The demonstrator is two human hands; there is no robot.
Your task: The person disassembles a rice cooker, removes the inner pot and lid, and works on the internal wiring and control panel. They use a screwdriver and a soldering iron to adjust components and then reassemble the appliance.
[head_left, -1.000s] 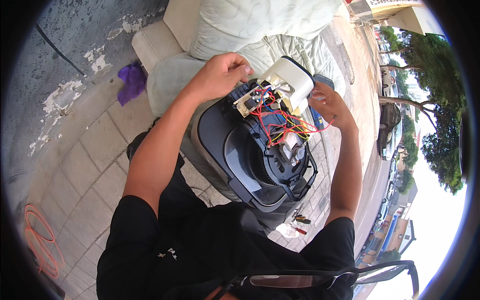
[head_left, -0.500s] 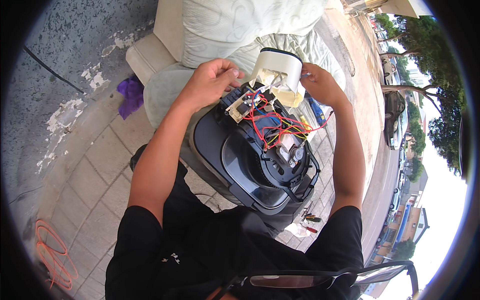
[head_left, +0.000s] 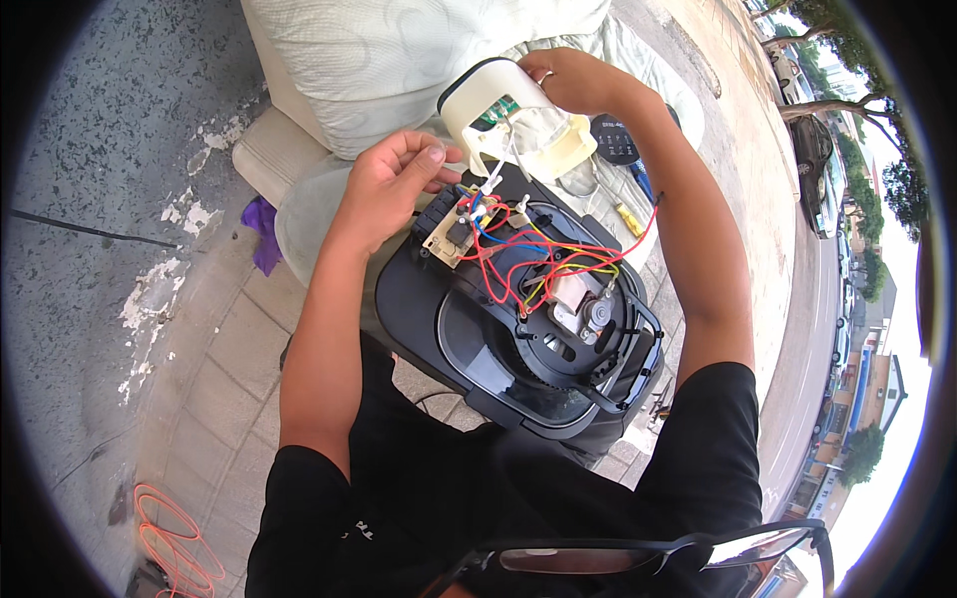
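My right hand (head_left: 580, 82) grips the far edge of a cream-white plastic housing (head_left: 474, 100), holding it tilted so its hollow inside shows. A green circuit board (head_left: 498, 112) sits inside the housing, and a pale ribbon cable runs down from it. Close to the housing's left side, my left hand (head_left: 384, 189) has loosely curled fingers with nothing visible in them. Below lies an opened dark appliance body (head_left: 424, 299) with a tan circuit board (head_left: 449, 239), tangled red, blue and yellow wires (head_left: 528, 261) and a small motor (head_left: 596, 314).
A round black disc with pale markings (head_left: 616, 140) and a yellow-handled screwdriver (head_left: 630, 219) lie right of the housing. A padded seat with pale cloth (head_left: 399, 60) stands behind. Purple cloth (head_left: 262, 234) hangs at left; an orange cord (head_left: 174, 538) lies on the paving.
The housing has moved left and tipped, exposing the green board inside. My right hand has shifted up and left with it; the round black disc has come into sight.
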